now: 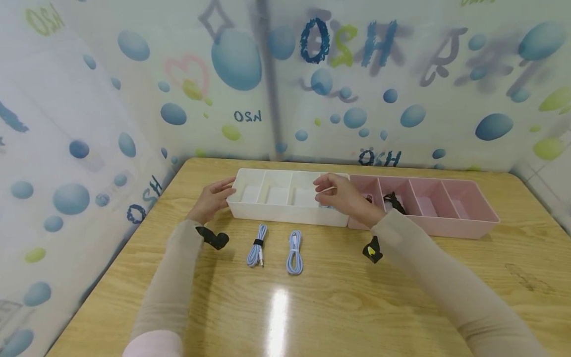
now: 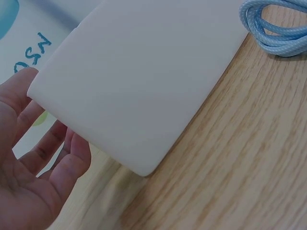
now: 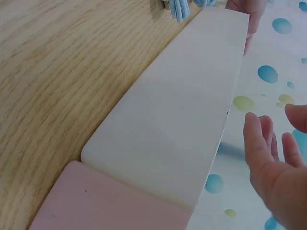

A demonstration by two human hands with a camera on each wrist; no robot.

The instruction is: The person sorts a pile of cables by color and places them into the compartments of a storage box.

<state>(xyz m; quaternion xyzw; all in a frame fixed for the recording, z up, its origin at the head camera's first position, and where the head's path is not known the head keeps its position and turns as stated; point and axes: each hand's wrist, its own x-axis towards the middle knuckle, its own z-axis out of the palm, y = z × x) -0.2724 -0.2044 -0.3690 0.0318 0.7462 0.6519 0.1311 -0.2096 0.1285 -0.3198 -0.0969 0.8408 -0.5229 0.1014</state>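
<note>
A white divided storage box (image 1: 290, 212) stands on the table. At its left end, my left hand (image 1: 211, 199) rests its fingers against the end wall and rim; the left wrist view shows those fingers (image 2: 79, 148) loosely bent beside the white wall. My right hand (image 1: 341, 196) hovers over the box's rightmost compartment, holding nothing, its thumb and fingers apart in the right wrist view. Something bluish in that compartment is mostly hidden beneath this hand. In front of the box lie two coiled light-blue cables, one with a black strap (image 1: 256, 246) and another beside it (image 1: 294, 252).
A pink divided box (image 1: 446, 225) adjoins the white one's right end. A black coiled cable (image 1: 394, 202) lies in one of its compartments, and a small dark-red item (image 1: 369, 198) shows farther left. Behind the wooden table (image 1: 339, 307) hangs a patterned curtain (image 1: 294, 99).
</note>
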